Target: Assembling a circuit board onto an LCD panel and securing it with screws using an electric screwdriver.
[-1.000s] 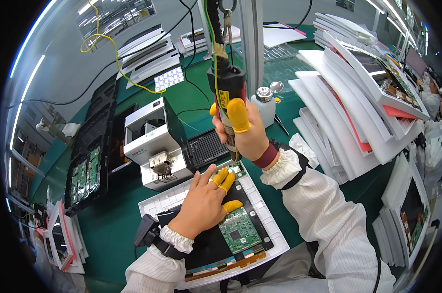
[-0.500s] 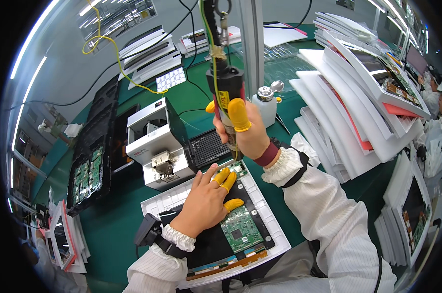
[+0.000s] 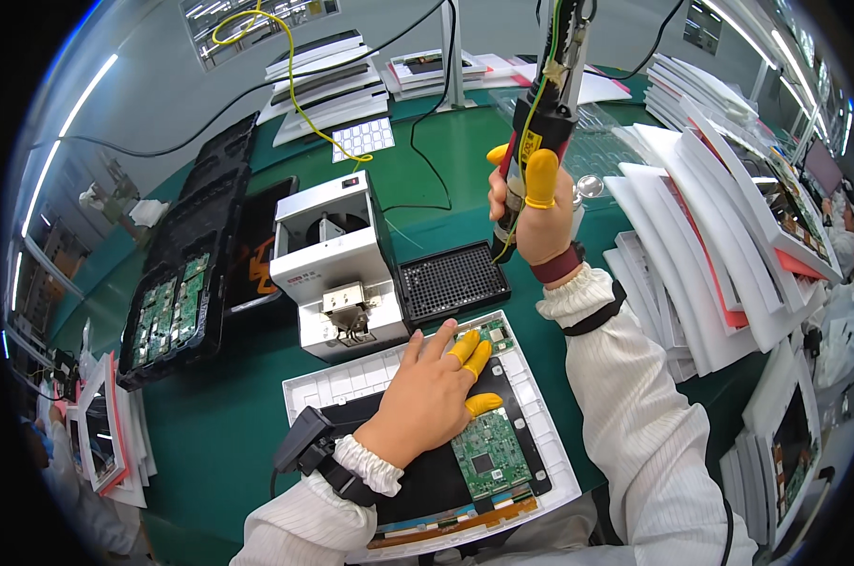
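A white-framed display panel (image 3: 560,469) lies in front of me with its black back up. It carries a green circuit board (image 3: 493,457) and, near the far edge, a smaller green board (image 3: 496,335). My left hand (image 3: 422,401) rests flat on the panel, fingers stretched, yellow cots on some of them. Its fingertips reach the smaller board, and its thumb touches the larger board's far edge. Raised beyond the panel, my right hand (image 3: 543,231) is wrapped around an electric screwdriver (image 3: 545,118) that hangs from above. The tool's tip points down near a black perforated tray (image 3: 453,285).
A silver-white screw feeder (image 3: 337,269) stands just beyond the panel. To its left, an open black case (image 3: 167,349) contains several green boards. White foam sheets and panels (image 3: 705,245) are stacked at the right. A yellow coiled cable (image 3: 300,104) hangs at the back.
My right hand has lifted the screwdriver up and to the right, away from the panel's far edge. My left hand stays on the panel. The whole view has shifted slightly.
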Demonstrator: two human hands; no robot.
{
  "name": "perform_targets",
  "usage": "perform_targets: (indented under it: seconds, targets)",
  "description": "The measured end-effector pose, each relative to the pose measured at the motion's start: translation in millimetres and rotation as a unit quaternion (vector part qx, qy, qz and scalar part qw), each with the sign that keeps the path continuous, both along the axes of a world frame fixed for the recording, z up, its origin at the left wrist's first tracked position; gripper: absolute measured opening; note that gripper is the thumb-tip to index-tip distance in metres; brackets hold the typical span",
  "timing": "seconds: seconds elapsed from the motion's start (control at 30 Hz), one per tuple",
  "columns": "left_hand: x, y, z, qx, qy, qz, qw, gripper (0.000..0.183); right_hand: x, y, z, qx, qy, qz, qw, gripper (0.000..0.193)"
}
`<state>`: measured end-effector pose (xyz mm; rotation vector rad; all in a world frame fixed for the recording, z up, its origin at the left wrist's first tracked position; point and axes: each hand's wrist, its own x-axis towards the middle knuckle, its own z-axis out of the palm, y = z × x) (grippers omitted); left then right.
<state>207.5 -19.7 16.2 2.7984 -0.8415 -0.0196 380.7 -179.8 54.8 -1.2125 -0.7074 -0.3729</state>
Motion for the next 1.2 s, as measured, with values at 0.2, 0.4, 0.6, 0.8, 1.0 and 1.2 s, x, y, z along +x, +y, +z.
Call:
perform_targets:
  seconds: [0.2, 0.4, 0.6, 0.8, 1.0, 1.2]
  targets:
    - [1, 0, 0, -0.015, -0.018, 0.001, 1.000, 0.032, 5, 7, -7, 0.036, -0.002, 0.016, 0.999, 0.042]
    - [1, -2, -1, -0.011, -0.029, 0.003, 1.000, 0.036, -8, -3, 2, -0.005, -0.016, 0.000, 1.000, 0.048]
    - [5, -3, -6, -0.083, -0.049, 0.059, 0.994, 0.038, -46, -7, 23, 0.097, 0.045, 0.086, 0.991, 0.072]
    - [11, -16, 4, -0.399, 0.016, 0.215, 0.891, 0.041, -76, -18, 41, 0.228, 0.064, 0.178, 0.955, 0.073]
    - [10, -15, -2, -0.400, -0.071, 0.195, 0.893, 0.021, -85, -14, 44, 0.245, 0.071, 0.190, 0.948, 0.068]
    - [7, -18, 11, -0.406, -0.031, 0.217, 0.887, 0.017, -87, -13, 41, 0.219, 0.074, 0.199, 0.952, 0.059]
